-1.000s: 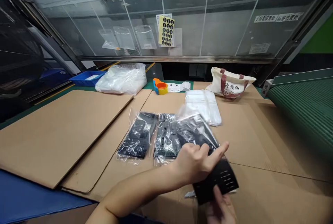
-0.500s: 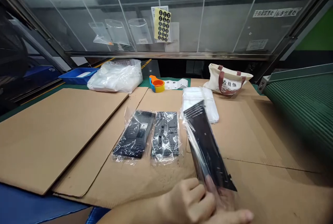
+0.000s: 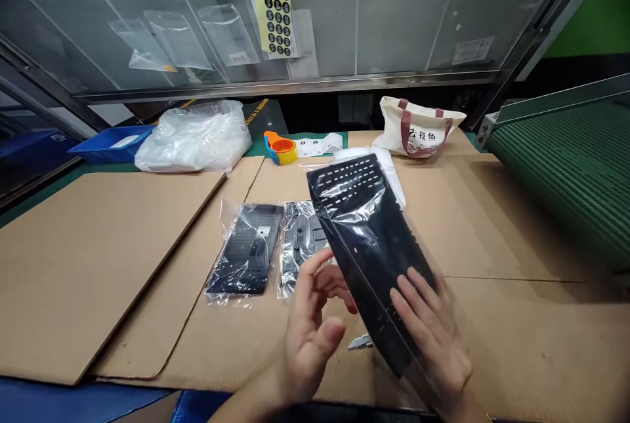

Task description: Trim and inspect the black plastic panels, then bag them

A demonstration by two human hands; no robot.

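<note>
A long black slotted panel point(image 3: 367, 246) in clear plastic film is tilted up over the cardboard. My right hand point(image 3: 436, 338) lies on its lower right face with the fingers stretched out. Just left of the panel, my left hand point(image 3: 315, 324) is open, palm up with the fingers curved and spread, its fingertips near the panel's left edge. Two more black parts in clear bags lie flat on the cardboard: one at the left point(image 3: 246, 249), the other point(image 3: 298, 236) partly behind the raised panel. A small metal piece point(image 3: 360, 342) shows beneath the panel's lower left edge.
Along the back are a blue tray point(image 3: 111, 144), a plastic bag bundle point(image 3: 197, 138), an orange-yellow tape ring point(image 3: 281, 149), a white stack point(image 3: 394, 177) and a cloth bag point(image 3: 418, 128). Cardboard sheets point(image 3: 108, 246) lie left; a green ribbed belt point(image 3: 566, 167) is right.
The wrapped panel has turned its broad face to the camera and come closer. My left hand has opened and moved up and left; my right hand now shows on the panel. The view has shifted.
</note>
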